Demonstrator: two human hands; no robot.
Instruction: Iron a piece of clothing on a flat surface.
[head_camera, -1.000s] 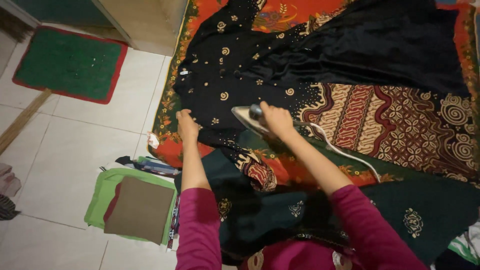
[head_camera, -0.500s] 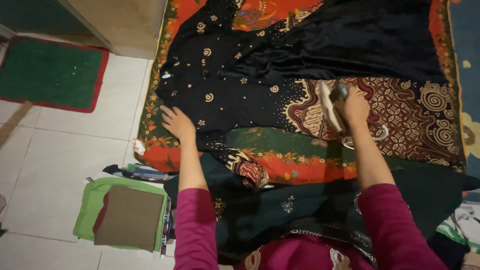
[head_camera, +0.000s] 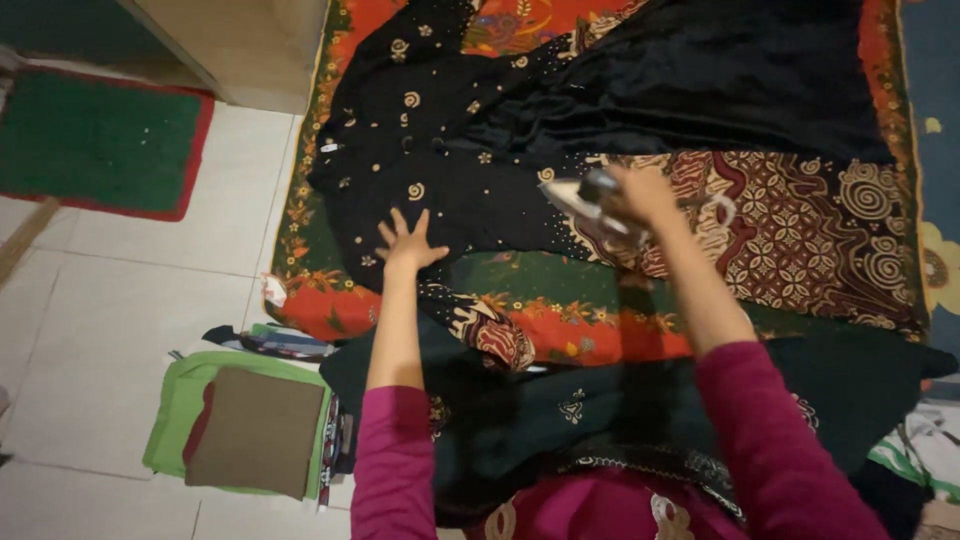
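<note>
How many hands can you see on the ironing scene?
2: the left hand spread flat on the black garment, the right hand gripping the iron over its patterned part.

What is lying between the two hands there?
In the head view, only the black garment with gold motifs lies between the spread left hand and the right hand gripping the iron.

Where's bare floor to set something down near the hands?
Bare white floor tile lies between the green red-edged mat, the orange patterned cloth and the folded clothes stack. Crowded: the black gold-dotted garment covers the cloth under the spread left hand; the right hand has its grip on the iron.
</note>
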